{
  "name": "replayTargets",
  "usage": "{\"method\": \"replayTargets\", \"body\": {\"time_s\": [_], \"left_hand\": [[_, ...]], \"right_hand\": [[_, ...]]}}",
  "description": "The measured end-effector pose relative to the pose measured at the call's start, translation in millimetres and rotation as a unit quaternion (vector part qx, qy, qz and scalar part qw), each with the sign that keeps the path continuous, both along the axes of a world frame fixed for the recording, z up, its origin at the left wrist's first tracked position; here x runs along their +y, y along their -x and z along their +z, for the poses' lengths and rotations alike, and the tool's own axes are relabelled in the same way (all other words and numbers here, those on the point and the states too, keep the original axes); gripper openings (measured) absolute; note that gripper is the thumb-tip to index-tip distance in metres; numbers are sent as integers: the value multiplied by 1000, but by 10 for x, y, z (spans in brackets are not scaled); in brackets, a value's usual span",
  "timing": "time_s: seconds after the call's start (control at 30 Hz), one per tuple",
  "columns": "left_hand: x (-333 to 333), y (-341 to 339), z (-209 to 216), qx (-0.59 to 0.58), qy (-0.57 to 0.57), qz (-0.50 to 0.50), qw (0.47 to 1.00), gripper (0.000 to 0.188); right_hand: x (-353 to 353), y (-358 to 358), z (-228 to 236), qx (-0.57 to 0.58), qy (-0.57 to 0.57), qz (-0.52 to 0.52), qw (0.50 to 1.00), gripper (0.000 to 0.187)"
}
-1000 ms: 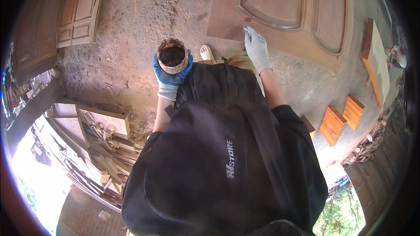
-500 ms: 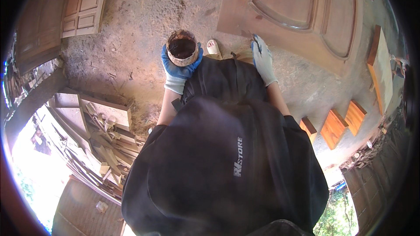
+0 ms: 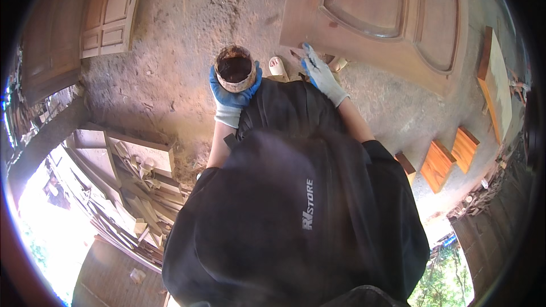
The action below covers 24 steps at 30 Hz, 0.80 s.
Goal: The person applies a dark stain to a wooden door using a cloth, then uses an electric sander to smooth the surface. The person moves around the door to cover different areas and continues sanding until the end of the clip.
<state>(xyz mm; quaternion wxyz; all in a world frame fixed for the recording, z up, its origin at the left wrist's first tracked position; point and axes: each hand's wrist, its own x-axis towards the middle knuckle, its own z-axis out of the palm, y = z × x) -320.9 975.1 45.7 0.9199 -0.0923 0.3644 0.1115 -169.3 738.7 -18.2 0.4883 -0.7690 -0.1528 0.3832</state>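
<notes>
While the left hand [image 3: 230, 98] still cups the rough, dark-filled pot [image 3: 239, 86] before the person's lap, the right hand [image 3: 322, 74] has shifted left since half a second ago, bringing the small dark tool [image 3: 295, 54] it pinches closer to the pot, near the wooden panel [image 3: 310, 27].
</notes>
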Motion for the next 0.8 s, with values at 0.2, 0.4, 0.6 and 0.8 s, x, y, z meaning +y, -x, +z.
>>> {"method": "replayTargets", "body": {"time_s": [0.2, 0.4, 0.6, 0.8], "left_hand": [[17, 6, -37, -2, 0, -10, 1000, 79], [12, -27, 4, -7, 8, -18, 1000, 78], [-15, -59, 120, -3, -12, -27, 1000, 78], [24, -42, 131, 4, -7, -25, 1000, 82]], "right_hand": [[-113, -22, -253, 104, -96, -204, 969, 56], [-190, 55, -419, 25, -98, -130, 986, 50], [-142, 74, -199, 132, -164, -140, 968, 48], [-132, 110, -54, 171, -150, -195, 954, 47]]}}
